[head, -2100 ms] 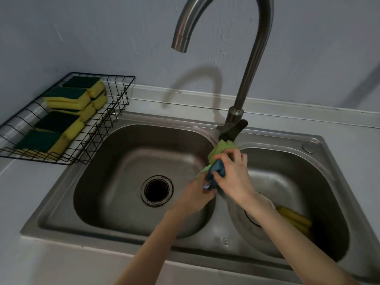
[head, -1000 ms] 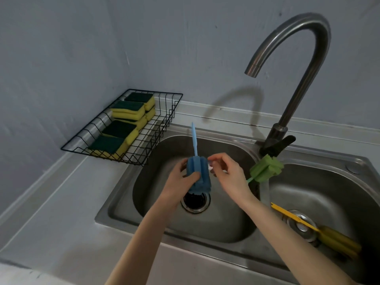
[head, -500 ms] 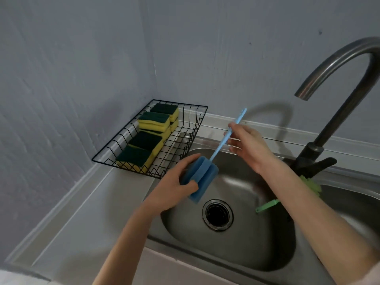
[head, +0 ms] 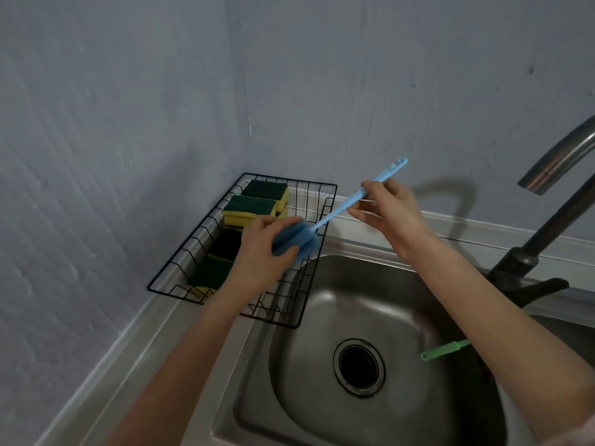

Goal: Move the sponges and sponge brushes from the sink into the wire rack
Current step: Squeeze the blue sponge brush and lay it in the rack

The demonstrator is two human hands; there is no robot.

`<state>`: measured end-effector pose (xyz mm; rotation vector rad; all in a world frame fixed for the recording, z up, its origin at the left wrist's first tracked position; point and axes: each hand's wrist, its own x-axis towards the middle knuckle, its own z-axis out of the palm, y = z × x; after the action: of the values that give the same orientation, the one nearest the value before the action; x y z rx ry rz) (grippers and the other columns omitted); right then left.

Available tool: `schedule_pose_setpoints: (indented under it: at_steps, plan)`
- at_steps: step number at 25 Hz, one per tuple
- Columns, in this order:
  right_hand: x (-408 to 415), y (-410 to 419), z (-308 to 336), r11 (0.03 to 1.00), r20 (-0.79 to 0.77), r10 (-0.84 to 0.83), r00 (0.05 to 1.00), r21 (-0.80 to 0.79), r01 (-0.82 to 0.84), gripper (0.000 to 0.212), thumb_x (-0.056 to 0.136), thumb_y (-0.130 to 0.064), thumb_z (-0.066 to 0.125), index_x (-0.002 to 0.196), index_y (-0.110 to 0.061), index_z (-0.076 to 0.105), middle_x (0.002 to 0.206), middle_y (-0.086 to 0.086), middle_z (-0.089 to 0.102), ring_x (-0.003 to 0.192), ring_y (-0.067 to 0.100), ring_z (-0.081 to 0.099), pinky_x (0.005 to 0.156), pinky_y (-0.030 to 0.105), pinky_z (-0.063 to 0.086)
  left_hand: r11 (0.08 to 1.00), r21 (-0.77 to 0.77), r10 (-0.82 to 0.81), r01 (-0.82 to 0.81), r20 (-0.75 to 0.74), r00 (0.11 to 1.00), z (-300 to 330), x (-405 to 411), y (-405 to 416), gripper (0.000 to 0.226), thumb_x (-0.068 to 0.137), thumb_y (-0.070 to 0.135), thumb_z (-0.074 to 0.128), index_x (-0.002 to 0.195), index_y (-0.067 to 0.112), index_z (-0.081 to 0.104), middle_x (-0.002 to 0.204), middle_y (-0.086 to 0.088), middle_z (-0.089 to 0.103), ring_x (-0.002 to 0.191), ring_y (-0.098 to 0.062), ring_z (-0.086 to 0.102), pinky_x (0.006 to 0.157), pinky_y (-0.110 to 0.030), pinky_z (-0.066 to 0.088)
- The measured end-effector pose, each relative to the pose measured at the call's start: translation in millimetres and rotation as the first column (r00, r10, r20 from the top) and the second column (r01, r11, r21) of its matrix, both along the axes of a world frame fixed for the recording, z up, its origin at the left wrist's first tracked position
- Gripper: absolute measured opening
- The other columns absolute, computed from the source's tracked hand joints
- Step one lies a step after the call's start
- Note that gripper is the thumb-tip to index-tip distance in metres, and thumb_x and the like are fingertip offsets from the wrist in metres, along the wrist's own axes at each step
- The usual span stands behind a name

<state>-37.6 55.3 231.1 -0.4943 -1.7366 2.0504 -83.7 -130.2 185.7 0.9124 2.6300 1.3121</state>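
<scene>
Sponge brush: blue, with a ribbed foam head and a thin straight handle rising to the right. Your left hand wraps the foam head; your right hand pinches the handle farther up. You hold it above the wire rack, which contains green-and-yellow sponges. A green brush handle lies in the sink.

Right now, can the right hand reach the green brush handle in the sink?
Probably not yet: the right hand holds the blue brush handle, though the green brush handle lies unobstructed under that forearm.
</scene>
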Motion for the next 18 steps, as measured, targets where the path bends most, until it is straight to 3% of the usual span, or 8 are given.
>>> schedule_pose_setpoints:
  at_steps: [5, 12, 18]
  plan:
    - [-39, 15, -5, 0.995, 0.006, -0.095, 0.996, 0.022, 0.094, 0.008, 0.093, -0.012, 0.045, 0.087, -0.01, 0.05, 0.082, 0.004, 0.054, 0.071, 0.013, 0.063, 0.064, 0.018, 0.059, 0.998, -0.07, 0.007, -0.007, -0.003, 1.0, -4, -60, 37, 0.049, 0.084, 0.011, 0.054, 0.13, 0.024, 0.041, 0.126, -0.01, 0.041, 0.117, -0.023, 0.041, 0.099, -0.027, 0.035]
    - [-84, 46, -37, 0.985, 0.036, -0.171, 0.985, 0.044, 0.17, 0.009, 0.093, -0.015, 0.045, 0.099, -0.009, 0.047, 0.087, 0.002, 0.055, 0.079, 0.011, 0.063, 0.07, 0.02, 0.059, 0.973, -0.23, 0.017, -0.033, -0.069, 0.997, -37, -115, 85, 0.05, 0.085, 0.013, 0.05, 0.132, 0.026, 0.038, 0.134, -0.007, 0.044, 0.121, -0.028, 0.036, 0.103, -0.044, 0.034]
    - [-111, 59, -70, 0.989, 0.105, -0.148, 0.983, 0.01, 0.148, 0.009, 0.093, -0.012, 0.045, 0.101, -0.01, 0.049, 0.102, 0.01, 0.054, 0.084, 0.011, 0.063, 0.07, 0.019, 0.058, 0.984, -0.174, 0.025, -0.018, 0.038, 0.999, -69, -135, 103, 0.05, 0.086, 0.009, 0.05, 0.134, 0.015, 0.035, 0.139, -0.008, 0.043, 0.124, -0.024, 0.044, 0.107, -0.043, 0.038]
